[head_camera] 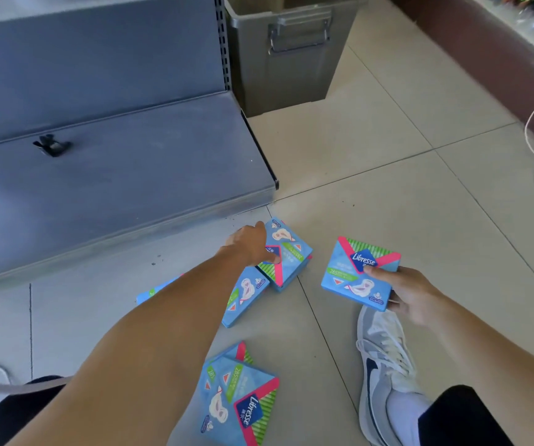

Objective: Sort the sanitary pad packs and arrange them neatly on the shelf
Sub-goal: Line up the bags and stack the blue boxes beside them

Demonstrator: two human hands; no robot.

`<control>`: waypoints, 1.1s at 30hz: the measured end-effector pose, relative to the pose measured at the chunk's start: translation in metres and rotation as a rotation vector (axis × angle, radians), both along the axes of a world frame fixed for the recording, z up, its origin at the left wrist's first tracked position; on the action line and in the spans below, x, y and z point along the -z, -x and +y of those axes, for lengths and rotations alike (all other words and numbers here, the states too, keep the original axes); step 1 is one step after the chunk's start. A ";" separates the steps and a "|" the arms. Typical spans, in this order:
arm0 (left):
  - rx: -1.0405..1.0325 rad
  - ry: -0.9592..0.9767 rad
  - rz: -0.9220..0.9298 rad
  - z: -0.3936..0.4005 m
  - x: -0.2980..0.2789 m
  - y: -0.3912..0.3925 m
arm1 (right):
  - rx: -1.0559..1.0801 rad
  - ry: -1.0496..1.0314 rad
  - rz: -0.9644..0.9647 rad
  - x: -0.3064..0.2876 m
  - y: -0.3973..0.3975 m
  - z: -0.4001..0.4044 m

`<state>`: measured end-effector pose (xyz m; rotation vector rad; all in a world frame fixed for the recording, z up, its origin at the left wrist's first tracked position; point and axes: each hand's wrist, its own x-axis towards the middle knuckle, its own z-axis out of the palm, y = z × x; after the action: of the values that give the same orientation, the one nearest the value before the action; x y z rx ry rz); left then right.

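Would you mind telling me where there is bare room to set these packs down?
The grey shelf is bare except for a small black clip near its back. Tiles right of the shelf, before the grey bin, are free. The floor around the left hand is crowded with packs.

A person's left hand reaches forward and down on an outstretched arm, fingers curled with the thumb pressing, while the right hand hovers, thumb on top and fingers gripping beneath.

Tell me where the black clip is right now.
In the head view the black clip lies on the grey shelf, toward its left rear, near the back panel, well away from the packs on the floor.
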<state>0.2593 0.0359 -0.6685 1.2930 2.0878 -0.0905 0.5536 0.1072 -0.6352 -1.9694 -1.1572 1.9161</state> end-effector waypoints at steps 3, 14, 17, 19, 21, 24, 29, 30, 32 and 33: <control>0.002 -0.030 0.044 0.002 0.001 -0.001 | 0.000 -0.006 0.022 -0.002 0.005 -0.003; -0.540 -0.364 -0.488 0.013 -0.041 0.010 | -0.207 -0.159 0.102 -0.068 0.046 0.005; -0.615 -0.442 -0.652 0.008 -0.068 0.025 | -0.314 -0.202 0.158 -0.096 0.057 0.005; -0.545 -0.431 -0.687 0.004 -0.090 0.038 | -0.423 -0.205 0.218 -0.114 0.067 0.005; -0.397 -0.365 -0.607 -0.003 -0.115 0.052 | -0.536 -0.181 0.291 -0.131 0.081 0.003; -0.188 -0.212 -0.475 -0.015 -0.145 0.063 | -0.689 -0.102 0.345 -0.143 0.110 -0.005; -0.121 0.004 -0.580 -0.037 -0.166 0.070 | -0.893 0.031 0.358 -0.139 0.164 -0.045; -0.104 0.015 -0.547 -0.041 -0.166 0.074 | -0.918 0.038 0.354 -0.136 0.173 -0.053; -0.093 0.035 -0.509 -0.049 -0.164 0.081 | -0.923 0.017 0.334 -0.129 0.186 -0.066; -0.103 0.051 -0.523 -0.054 -0.163 0.085 | -0.901 -0.003 0.320 -0.125 0.190 -0.071</control>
<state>0.1743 -0.0179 -0.5057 1.0386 1.6835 0.2173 0.3638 0.0363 -0.5101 -1.1053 -2.1439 2.4456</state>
